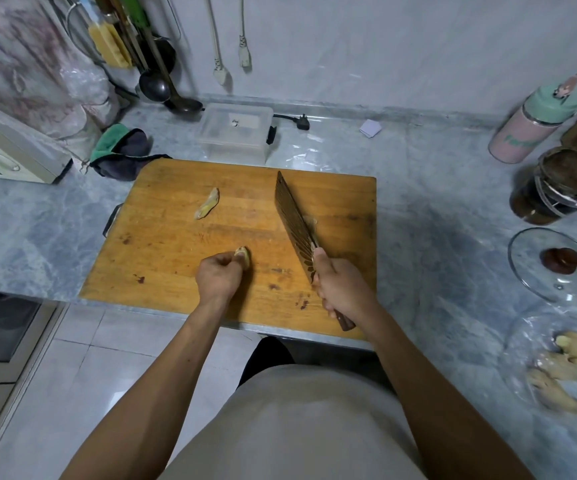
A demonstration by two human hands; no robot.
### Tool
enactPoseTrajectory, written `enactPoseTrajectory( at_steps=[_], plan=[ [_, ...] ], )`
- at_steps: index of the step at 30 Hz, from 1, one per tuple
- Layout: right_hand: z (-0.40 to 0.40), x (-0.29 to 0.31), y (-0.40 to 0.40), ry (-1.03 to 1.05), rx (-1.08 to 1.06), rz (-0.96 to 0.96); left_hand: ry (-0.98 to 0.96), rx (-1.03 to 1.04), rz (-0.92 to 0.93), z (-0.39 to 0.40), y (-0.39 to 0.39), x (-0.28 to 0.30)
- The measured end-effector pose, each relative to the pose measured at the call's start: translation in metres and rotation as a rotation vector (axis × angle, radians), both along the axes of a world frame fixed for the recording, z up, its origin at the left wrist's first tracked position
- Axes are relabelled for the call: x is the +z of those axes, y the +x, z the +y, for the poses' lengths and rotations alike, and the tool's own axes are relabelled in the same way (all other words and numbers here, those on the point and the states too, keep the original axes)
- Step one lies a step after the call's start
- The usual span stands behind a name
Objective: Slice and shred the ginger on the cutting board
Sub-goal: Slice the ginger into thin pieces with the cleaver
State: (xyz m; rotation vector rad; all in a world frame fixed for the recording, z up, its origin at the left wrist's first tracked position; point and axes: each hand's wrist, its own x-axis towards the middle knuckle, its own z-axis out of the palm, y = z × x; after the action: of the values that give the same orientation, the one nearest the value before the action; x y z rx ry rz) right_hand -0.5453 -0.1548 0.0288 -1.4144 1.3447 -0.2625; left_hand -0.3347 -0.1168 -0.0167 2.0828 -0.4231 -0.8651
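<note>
- Grey marble-patterned countertop (436, 216): carries rectangular wooden cutting board (176, 251).
- Behind board: clear lidded plastic box (235, 133).
- Right of board: round glass pot lid (553, 265).
- Left-rear of board: green-and-grey cloth (121, 150).

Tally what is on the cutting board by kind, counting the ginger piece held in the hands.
Ginger pieces: 2, one lying loose, one held by the left hand
Knives: 1, its blade over the cutting board, gripped by the right hand
Total: 3
</note>
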Motion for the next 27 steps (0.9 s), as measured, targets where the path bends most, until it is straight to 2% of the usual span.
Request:
enactPoseTrajectory(
  at_steps=[7, 12, 16, 22, 27],
  plan=[
    [0.004, 0.005, 0.018, -0.038, 0.092, -0.062, 0.025, -0.222, -0.213, 0.002, -0.001, 0.008],
    [-0.009, 0.013, 0.031, -0.176, 0.219, 0.020, -0.027, -0.009, -0.115, 0.006, 0.036, 0.006],
    [-0.024, 0.017, 0.041, -0.256, 0.326, 0.092, -0.008, 0.074, -0.193, 0.015, 0.073, 0.012],
    [-0.038, 0.028, 0.073, -0.283, 0.371, 0.159, 0.043, -0.096, -0.372, -0.001, 0.129, 0.026],
    [-0.042, 0.033, 0.096, -0.312, 0.368, 0.166, 0.058, -0.169, -0.412, -0.019, 0.153, 0.030]
  ],
)
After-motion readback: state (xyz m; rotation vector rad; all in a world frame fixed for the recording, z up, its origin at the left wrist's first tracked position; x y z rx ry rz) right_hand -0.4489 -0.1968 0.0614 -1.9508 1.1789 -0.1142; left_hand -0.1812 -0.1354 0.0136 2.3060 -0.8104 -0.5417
